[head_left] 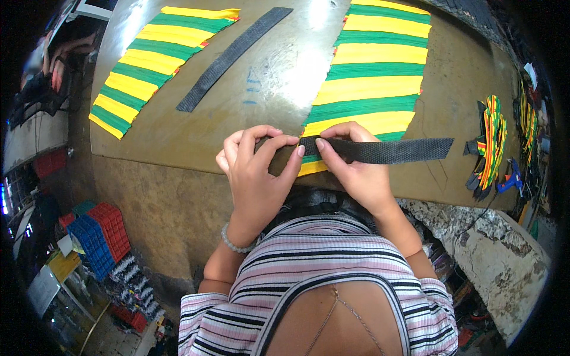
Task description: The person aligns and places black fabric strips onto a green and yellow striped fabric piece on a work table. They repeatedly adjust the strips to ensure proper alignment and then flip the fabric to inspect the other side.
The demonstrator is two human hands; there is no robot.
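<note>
A black woven strap (409,151) lies crosswise over the near end of a row of yellow and green strips (377,71). My left hand (258,172) pinches the strap's left end between thumb and forefinger. Close beside it, my right hand (362,175) grips the same strap, thumb on top and fingers behind. The strap's free length runs out to the right past my right hand. What lies beneath the pinched end is partly hidden by my fingers.
On the brown table (160,139) lie a second black strap (234,59) and another yellow-green striped row (157,62). At the right edge sit a bundle of coloured strips (491,145) and a blue glue gun (512,179). Red and blue crates (98,237) stand lower left.
</note>
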